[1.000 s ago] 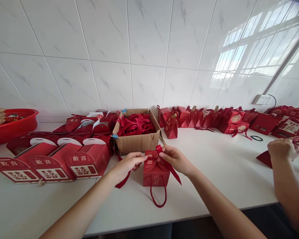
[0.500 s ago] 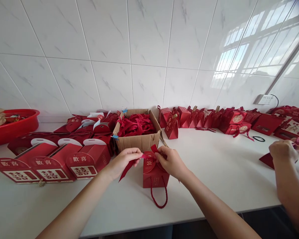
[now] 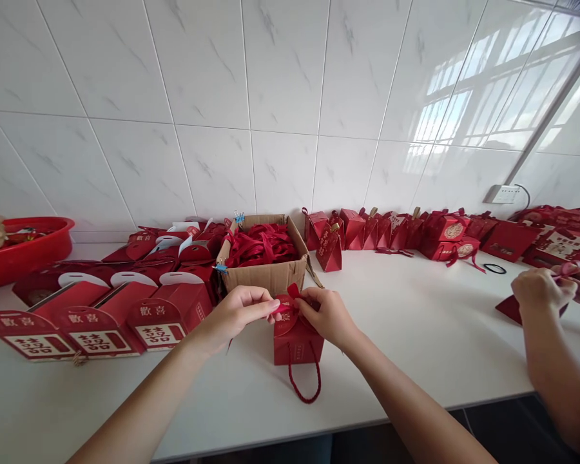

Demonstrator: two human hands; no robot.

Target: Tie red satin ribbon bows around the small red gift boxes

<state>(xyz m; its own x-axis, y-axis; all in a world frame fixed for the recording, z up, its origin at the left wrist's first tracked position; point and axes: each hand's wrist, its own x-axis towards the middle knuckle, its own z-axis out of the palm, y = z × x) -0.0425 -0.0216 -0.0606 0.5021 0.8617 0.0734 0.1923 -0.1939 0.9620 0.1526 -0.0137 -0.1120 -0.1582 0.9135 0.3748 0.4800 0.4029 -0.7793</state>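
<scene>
A small red gift box (image 3: 297, 347) with a rope handle (image 3: 305, 394) stands in front of me, the handle drooping onto the table. At its top, my left hand (image 3: 251, 314) pinches a red ribbon (image 3: 285, 304) between thumb and fingers. My right hand (image 3: 326, 316) is closed on the ribbon's other part, where a short loop or end sticks up above the fingers. The fingers of both hands hide much of the box's top, and I cannot make out the knot.
Behind the box sits a cardboard carton (image 3: 265, 278) of red ribbons. Open red boxes (image 3: 157, 325) crowd the left, near a red basin (image 3: 43, 248). Finished-looking boxes (image 3: 352, 231) line the wall. At right, a co-worker's hands (image 3: 544, 290) hold ribbon over another box.
My left hand has moved in slightly and its fingers have curled more around the ribbon; the long tail hanging below it now hardly shows. The view has shifted slightly.
</scene>
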